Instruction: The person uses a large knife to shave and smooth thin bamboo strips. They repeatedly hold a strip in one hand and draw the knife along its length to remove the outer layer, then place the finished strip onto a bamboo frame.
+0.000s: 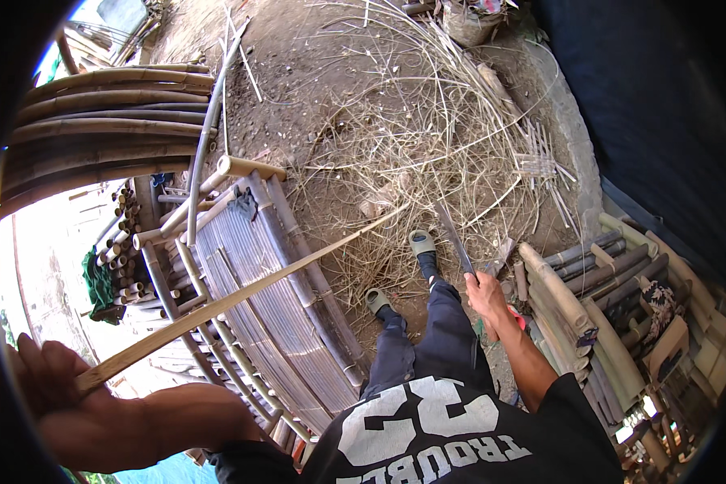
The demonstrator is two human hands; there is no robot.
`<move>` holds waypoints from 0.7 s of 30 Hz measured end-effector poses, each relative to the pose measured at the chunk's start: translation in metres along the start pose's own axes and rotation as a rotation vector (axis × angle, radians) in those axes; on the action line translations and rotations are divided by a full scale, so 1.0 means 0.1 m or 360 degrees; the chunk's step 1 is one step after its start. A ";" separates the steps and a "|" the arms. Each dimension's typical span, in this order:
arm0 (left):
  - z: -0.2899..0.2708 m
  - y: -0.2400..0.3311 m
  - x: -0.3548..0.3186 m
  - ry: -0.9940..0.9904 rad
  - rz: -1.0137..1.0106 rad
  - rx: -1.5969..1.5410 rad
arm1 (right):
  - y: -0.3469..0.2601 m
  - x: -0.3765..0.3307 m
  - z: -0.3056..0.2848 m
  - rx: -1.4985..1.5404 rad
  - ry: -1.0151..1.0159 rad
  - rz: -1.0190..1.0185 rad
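Note:
At the lower left, my left hand (64, 395) is closed round the near end of a long, flat bamboo strip (242, 300). The strip slants away to the upper right, over a bamboo bench, and its far end hangs above the ground near my feet. My right hand (485, 295) grips a long-bladed knife (455, 239) by its handle, out to the right of my legs. The blade points up and away, apart from the strip. Most of the knife's handle is hidden in my fist.
A slatted bamboo bench (254, 266) stands at my left, with stacked bamboo poles (112, 113) beyond it. Thin bamboo shavings (427, 153) litter the dirt before my sandals (422, 242). More cut bamboo poles (556, 294) lie at the right, near a dark sheet (661, 121).

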State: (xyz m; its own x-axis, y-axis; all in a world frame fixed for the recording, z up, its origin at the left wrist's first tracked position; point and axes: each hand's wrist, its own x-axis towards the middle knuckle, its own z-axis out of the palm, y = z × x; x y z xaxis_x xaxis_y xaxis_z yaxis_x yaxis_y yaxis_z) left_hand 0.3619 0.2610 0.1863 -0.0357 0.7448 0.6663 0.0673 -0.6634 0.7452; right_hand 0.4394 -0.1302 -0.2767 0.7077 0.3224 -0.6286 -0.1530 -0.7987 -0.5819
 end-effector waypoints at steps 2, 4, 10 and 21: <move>-0.03 -0.07 -0.15 -0.0179 -0.0041 -0.0292 | 0.08 -0.01 0.02 0.0059 0.0008 0.0043; -0.06 -0.18 -0.33 -0.0238 -0.0012 -0.0441 | 0.14 -0.01 0.04 0.0093 -0.0013 0.0081; 0.22 -0.43 -0.88 -0.0157 -0.0098 -0.0281 | 0.35 0.01 0.13 -0.0022 0.0024 -0.0072; 0.38 -1.42 -1.86 -0.0437 -0.0193 -0.0588 | -1.10 -0.01 -0.16 -0.0078 -0.0140 -0.0532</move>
State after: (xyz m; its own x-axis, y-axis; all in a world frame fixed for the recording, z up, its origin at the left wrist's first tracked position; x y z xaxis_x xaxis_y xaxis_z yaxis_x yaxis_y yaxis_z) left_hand 0.3968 0.2196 -0.0445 0.2470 0.7767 0.5794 -0.2822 -0.5144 0.8098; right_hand 0.4669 -0.0508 -0.2035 0.6504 0.6115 -0.4507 0.1124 -0.6642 -0.7390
